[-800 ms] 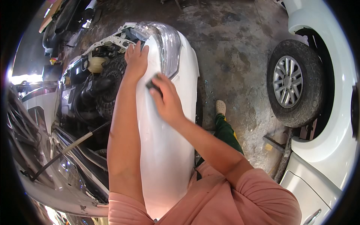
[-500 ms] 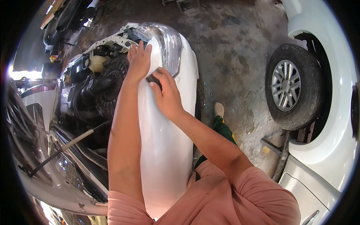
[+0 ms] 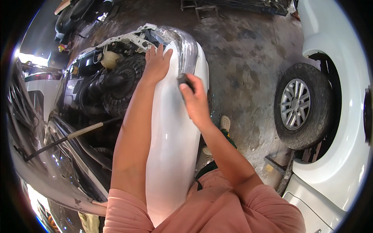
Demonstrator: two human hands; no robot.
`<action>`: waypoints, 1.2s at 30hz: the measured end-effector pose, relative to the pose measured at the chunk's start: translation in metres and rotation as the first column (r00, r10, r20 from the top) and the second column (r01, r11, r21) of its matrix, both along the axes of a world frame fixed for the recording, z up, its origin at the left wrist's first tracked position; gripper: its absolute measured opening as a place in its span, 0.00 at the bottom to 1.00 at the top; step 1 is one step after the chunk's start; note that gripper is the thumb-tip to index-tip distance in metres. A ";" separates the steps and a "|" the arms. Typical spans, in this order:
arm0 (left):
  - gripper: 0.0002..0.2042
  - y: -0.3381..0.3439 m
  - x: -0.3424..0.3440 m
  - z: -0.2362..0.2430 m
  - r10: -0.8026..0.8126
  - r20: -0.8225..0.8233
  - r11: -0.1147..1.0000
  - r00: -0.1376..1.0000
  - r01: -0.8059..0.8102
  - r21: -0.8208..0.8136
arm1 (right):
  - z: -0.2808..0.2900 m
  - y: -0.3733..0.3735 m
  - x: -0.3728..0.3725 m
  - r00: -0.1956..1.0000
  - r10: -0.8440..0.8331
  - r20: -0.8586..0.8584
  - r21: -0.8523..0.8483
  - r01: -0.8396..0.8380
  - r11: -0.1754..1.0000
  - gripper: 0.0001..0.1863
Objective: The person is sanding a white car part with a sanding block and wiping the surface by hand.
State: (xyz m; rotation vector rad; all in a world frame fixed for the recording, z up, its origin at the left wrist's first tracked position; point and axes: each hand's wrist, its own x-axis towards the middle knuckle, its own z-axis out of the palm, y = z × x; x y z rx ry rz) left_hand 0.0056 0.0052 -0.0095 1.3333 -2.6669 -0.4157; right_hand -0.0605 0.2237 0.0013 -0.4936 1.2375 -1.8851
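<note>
A white car fender (image 3: 171,155) runs lengthwise before me, with a headlight (image 3: 187,52) wrapped in clear film at its far end. My left hand (image 3: 157,66) lies flat on the fender's inner edge beside the engine bay, fingers spread and pointing away. In my right hand (image 3: 197,101) is a small dark block (image 3: 182,80), gripped between thumb and fingers against the fender just below the headlight. Slight blur shows on that hand, and its fingers partly cover the block. A greyish patch shows on the white surface near it.
To the left is the open engine bay (image 3: 116,87), crossed at its near side by a prop rod (image 3: 83,132). Another white vehicle (image 3: 330,171) with an exposed wheel (image 3: 297,105) stands at right. Between them lies a stained concrete floor (image 3: 241,58). A metal stand (image 3: 208,11) is at the back.
My right hand has moved the dark block rightward across the fender, away from my left hand, to below the headlight. My left hand stays on the inner edge. The whole view has shifted slightly.
</note>
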 end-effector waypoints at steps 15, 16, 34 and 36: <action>0.37 0.023 -0.015 0.026 0.092 -0.056 0.994 0.994 -0.088 0.058 | 0.019 -0.005 -0.003 0.832 0.272 -0.485 0.408 -0.060 0.911 0.22; 0.37 0.027 -0.019 0.031 0.096 -0.062 0.993 0.993 -0.092 0.072 | 0.017 -0.005 -0.009 0.845 0.300 -0.442 0.427 -0.096 0.899 0.23; 0.36 0.030 -0.021 0.028 0.046 -0.085 0.999 0.995 -0.045 0.018 | 0.007 -0.021 -0.028 0.879 0.278 -0.387 0.521 -0.040 0.853 0.23; 0.36 0.028 -0.017 0.027 0.056 -0.069 0.998 0.996 -0.056 0.007 | 0.006 0.022 0.016 0.879 0.201 -0.433 0.387 -0.020 0.922 0.23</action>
